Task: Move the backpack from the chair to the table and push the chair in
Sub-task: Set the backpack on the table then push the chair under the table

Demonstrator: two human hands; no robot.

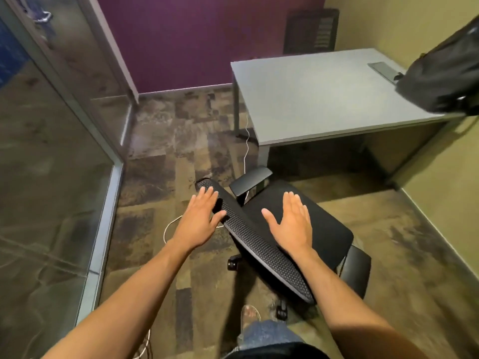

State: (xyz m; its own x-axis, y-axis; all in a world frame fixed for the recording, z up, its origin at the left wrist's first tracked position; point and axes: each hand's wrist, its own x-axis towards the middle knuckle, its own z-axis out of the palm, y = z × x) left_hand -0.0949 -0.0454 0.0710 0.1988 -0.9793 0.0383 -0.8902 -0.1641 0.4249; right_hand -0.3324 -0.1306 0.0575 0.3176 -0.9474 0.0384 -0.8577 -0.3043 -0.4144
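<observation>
A black backpack (445,73) rests on the right end of the grey table (318,99), partly cut off by the frame edge. The black mesh office chair (298,229) stands in front of the table, its backrest top (248,234) running diagonally towards me and its seat bare. My left hand (199,221) hovers open over the far end of the backrest, fingers spread. My right hand (293,224) is open too, held above the seat just past the backrest. Whether either hand touches the chair I cannot tell.
A glass partition (51,151) with a metal frame lines the left side. A white cable (246,151) trails from the table leg across the carpet. A purple wall and a second dark chair (311,32) stand behind the table. A yellow-green wall bounds the right.
</observation>
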